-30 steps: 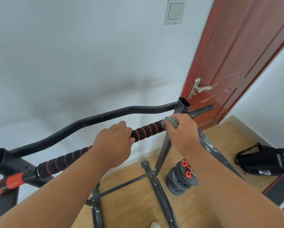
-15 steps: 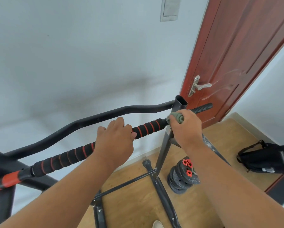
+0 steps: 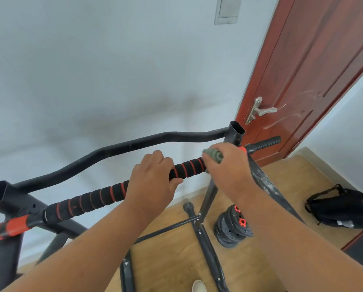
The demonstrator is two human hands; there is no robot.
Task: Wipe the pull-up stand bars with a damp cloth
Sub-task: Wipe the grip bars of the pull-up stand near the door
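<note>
A black pull-up stand fills the view. Its front bar (image 3: 88, 200) is wrapped in black foam with red rings and runs from lower left to upper right. Behind it a curved bare black bar (image 3: 117, 149) joins the two open upright posts. My left hand (image 3: 153, 178) grips the foam bar near its middle. My right hand (image 3: 229, 167) grips the same bar near the right post (image 3: 236, 132), with a grey-green cloth (image 3: 213, 154) bunched between fingers and bar. Most of the cloth is hidden under the hand.
A red-brown door (image 3: 315, 70) with a metal handle (image 3: 260, 110) stands right behind the stand's right end. On the wooden floor lie stacked weight plates (image 3: 232, 227), a black bag (image 3: 342, 207) and the stand's base struts (image 3: 206, 239). A white wall is close behind.
My right hand with the cloth has stayed at the right end of the foam bar. My left hand slid a little to the right along it, and the view shifted slightly.
</note>
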